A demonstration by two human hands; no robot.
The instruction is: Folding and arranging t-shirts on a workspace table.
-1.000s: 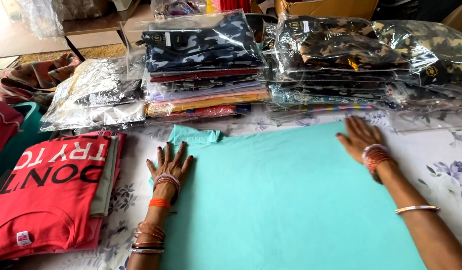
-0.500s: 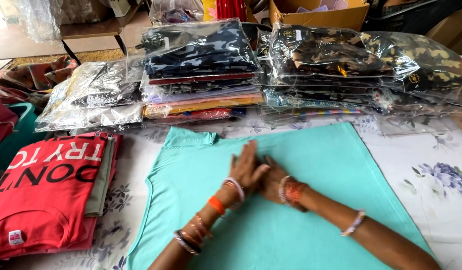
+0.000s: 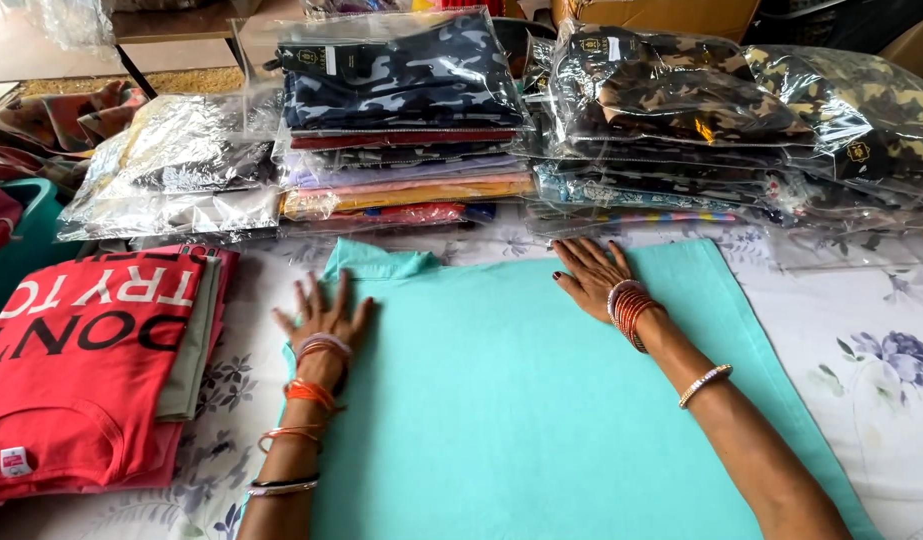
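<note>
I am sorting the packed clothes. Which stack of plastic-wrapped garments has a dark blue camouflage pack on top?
The middle stack, behind the turquoise shirt. The right stacks carry brown camouflage; the left stack looks silvery grey.

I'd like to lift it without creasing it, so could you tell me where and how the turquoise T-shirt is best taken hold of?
Probably by its far edge. The turquoise T-shirt lies flat on the floral sheet, so pinch that hem at both corners, one near the left hand and the other right of the right hand. Come from above, since the bagged garment stacks crowd the far side.
</note>
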